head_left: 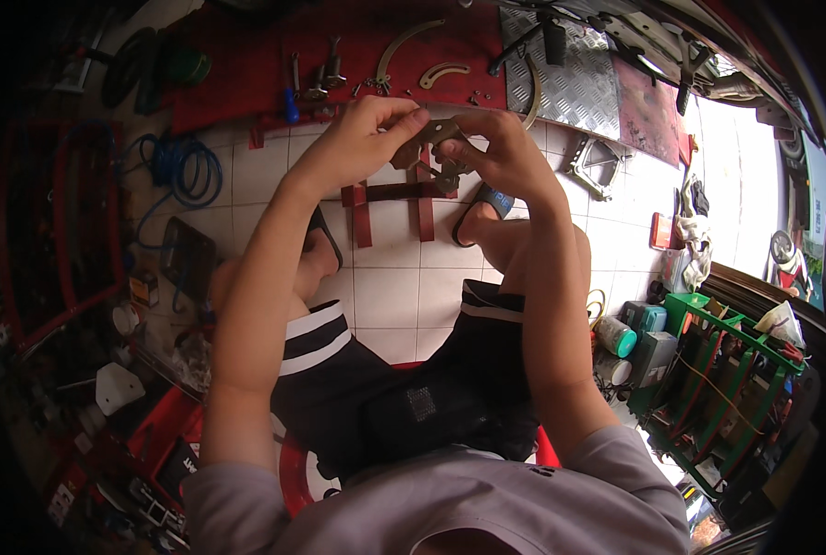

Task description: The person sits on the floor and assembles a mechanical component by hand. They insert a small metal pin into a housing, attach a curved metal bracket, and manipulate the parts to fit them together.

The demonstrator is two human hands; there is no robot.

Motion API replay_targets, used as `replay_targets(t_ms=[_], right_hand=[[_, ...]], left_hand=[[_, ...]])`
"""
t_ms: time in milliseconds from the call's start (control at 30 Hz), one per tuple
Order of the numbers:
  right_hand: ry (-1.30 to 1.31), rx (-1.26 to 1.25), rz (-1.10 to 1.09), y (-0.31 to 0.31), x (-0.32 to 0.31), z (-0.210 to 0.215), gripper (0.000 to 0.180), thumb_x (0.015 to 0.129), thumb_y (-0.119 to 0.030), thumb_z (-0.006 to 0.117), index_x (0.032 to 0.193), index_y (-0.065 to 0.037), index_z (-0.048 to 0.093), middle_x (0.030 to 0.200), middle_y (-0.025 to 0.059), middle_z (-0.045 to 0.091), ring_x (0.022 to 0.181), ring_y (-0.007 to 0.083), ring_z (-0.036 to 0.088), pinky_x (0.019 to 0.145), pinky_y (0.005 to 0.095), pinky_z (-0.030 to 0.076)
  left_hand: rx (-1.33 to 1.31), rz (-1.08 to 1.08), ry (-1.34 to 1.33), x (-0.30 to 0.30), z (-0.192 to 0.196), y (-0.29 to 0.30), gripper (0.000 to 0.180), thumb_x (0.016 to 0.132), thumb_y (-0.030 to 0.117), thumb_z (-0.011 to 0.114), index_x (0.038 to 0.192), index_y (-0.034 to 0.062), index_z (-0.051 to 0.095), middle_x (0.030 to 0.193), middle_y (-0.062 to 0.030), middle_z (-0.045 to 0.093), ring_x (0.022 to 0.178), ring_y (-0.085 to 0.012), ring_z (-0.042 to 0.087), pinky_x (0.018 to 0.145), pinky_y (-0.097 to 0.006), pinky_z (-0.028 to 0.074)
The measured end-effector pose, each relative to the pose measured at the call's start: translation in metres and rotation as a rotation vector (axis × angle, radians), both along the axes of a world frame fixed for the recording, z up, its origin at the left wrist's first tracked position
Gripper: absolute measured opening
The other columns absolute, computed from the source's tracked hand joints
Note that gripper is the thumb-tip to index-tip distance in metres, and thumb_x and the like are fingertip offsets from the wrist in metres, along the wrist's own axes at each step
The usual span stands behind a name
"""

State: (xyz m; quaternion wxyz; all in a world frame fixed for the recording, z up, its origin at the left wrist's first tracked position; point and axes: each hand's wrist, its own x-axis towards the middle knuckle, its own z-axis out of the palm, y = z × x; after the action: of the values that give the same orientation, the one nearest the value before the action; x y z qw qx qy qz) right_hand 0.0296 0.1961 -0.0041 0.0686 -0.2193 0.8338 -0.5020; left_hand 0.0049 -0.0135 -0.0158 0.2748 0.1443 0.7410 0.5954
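Observation:
A dull metal bracket (440, 129) with bent plates and holes is held up over the near edge of the red work platform (246, 55). My right hand (508, 153) grips its right side, thumb pressed against the metal. My left hand (368, 134) is closed at its left edge, with thumb and fingertips pinched on it; part of the bracket is hidden by the fingers. On the platform just beyond lie curved metal strips (445, 71), upright bolt-like fittings (332, 69), a wrench (294, 72), a blue-handled tool (291, 106) and several small nuts or screws.
Below my hands is a red metal stand (362, 217) on the tiled floor, between my feet. A coiled blue hose (186, 171) lies left. To the right are a metal pedal-like frame (596, 166), a green rack (736, 361) and containers. Diamond plate (565, 79) covers part of the platform.

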Motion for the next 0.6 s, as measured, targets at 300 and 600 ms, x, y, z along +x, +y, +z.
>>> replay_targets(t_ms=[300,600], right_hand=[[-0.263,-0.247,-0.351,0.004,-0.004,0.004,0.024,0.090,-0.020,0.058,0.092,0.002,0.066,0.067,0.0035,0.064,0.065,0.0093,0.058,0.059,0.0250,0.045],[-0.183,0.302,-0.683,0.019,-0.005,0.001,0.026,0.081,-0.028,0.062,0.080,-0.004,0.071,0.063,0.0100,0.066,0.061,0.0222,0.066,0.062,0.0346,0.050]], left_hand=[[0.208,0.164,-0.218,0.006,0.020,0.016,0.042,0.093,0.036,0.055,0.119,0.0027,0.055,0.099,-0.0061,0.064,0.089,-0.0128,0.060,0.079,-0.026,0.045],[-0.163,0.048,-0.190,0.056,-0.044,0.084,0.035,0.085,0.025,0.065,0.102,-0.0042,0.058,0.086,-0.0119,0.066,0.075,-0.0174,0.066,0.063,-0.028,0.051]])
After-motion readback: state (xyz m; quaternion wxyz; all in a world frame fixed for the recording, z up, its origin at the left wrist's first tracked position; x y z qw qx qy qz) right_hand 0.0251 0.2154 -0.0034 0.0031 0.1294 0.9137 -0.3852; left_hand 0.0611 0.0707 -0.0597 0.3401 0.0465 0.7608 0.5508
